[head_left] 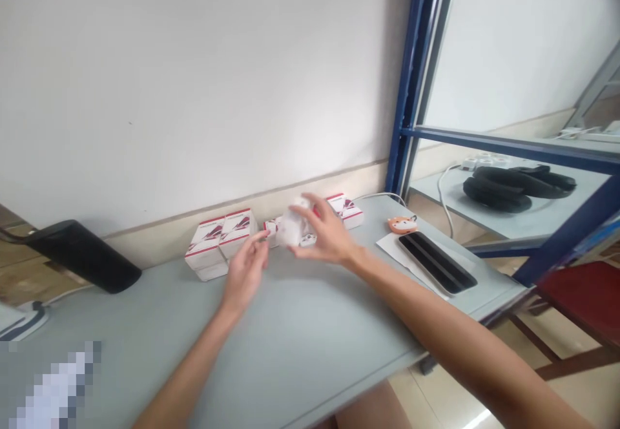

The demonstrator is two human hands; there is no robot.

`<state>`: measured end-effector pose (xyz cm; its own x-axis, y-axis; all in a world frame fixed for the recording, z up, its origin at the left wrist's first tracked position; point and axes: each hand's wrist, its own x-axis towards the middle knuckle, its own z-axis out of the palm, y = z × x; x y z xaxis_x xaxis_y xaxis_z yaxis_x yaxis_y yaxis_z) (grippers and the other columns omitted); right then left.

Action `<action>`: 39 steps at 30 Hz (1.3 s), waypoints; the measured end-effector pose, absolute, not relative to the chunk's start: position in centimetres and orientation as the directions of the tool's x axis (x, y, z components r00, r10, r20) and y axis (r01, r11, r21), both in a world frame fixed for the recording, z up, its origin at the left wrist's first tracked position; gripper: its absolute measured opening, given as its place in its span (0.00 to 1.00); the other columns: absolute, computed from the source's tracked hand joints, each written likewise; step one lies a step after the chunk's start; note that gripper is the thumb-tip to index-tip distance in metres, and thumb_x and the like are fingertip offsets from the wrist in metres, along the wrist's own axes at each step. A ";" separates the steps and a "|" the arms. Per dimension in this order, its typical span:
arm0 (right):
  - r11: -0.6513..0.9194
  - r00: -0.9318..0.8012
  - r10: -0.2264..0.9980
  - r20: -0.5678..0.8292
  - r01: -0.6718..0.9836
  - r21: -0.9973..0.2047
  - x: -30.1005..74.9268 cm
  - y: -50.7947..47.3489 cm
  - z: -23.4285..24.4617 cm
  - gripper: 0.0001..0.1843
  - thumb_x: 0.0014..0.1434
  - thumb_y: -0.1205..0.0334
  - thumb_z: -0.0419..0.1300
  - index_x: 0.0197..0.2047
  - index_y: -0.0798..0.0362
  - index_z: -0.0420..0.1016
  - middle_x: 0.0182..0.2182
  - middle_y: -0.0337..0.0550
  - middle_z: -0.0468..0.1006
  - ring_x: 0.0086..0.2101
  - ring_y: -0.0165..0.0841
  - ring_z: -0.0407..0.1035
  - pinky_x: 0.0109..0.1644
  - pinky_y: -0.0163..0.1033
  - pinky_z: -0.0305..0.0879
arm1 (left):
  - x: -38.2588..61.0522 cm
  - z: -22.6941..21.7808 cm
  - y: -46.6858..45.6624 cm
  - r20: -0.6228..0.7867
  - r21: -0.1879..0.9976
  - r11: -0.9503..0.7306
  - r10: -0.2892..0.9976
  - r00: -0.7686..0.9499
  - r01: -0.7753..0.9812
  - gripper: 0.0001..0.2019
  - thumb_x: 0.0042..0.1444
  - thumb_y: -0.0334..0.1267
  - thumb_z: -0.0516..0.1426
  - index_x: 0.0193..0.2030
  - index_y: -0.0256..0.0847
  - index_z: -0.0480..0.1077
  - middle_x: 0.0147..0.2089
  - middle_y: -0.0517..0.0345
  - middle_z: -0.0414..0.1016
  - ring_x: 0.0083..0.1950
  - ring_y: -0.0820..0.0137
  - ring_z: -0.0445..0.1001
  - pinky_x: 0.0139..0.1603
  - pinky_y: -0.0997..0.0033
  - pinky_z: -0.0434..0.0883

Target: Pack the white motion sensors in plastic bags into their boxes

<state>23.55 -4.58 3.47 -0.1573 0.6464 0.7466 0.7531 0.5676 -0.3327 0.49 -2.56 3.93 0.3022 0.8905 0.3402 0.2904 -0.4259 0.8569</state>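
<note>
In the head view, the right hand (332, 235) held a blurred white object (291, 227) between thumb and wide-set fingers, towards the back of the table (290, 332), near the wall (217, 86). The left hand (243, 271) had loosely curled fingers beside red-and-white boxes (220, 243); I could not tell whether they gripped anything. Open tabletop ran from the hands to the front edge. The right hand partly hid further boxes; both forearms were cut off.

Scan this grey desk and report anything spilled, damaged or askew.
Nothing visibly spilled or damaged. The black cylinder at left appears tilted, perhaps only lens distortion. The blurred white object in the right hand can't be judged.
</note>
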 end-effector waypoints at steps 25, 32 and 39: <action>0.679 -0.007 0.716 0.698 0.239 -0.694 22.2 -6.7 6.0 0.49 0.53 0.49 0.75 0.71 0.40 0.54 0.70 0.49 0.58 0.70 0.47 0.56 0.75 0.58 0.55 | -1.6 4.3 -3.3 -0.219 0.962 0.272 0.804 0.553 -0.014 0.31 0.63 0.65 0.57 0.55 0.38 0.80 0.49 0.45 0.85 0.45 0.56 0.83 0.44 0.63 0.75; 0.428 -0.113 0.894 0.434 -0.078 -0.900 20.5 -6.6 4.7 0.42 0.48 0.53 0.76 0.63 0.37 0.64 0.70 0.44 0.59 0.65 0.48 0.63 0.69 0.59 0.63 | -3.6 2.8 -3.6 -0.318 0.891 0.453 0.686 0.654 -0.041 0.32 0.62 0.63 0.59 0.54 0.33 0.79 0.46 0.40 0.85 0.39 0.54 0.83 0.42 0.61 0.74; 0.584 -0.183 0.809 0.559 0.138 -0.800 21.0 -7.3 4.9 0.32 0.61 0.53 0.69 0.66 0.35 0.67 0.73 0.42 0.58 0.72 0.48 0.53 0.76 0.57 0.50 | -3.7 2.5 -3.5 -0.299 0.870 0.489 0.620 0.725 -0.059 0.31 0.63 0.57 0.57 0.59 0.31 0.77 0.52 0.34 0.84 0.45 0.46 0.84 0.48 0.52 0.76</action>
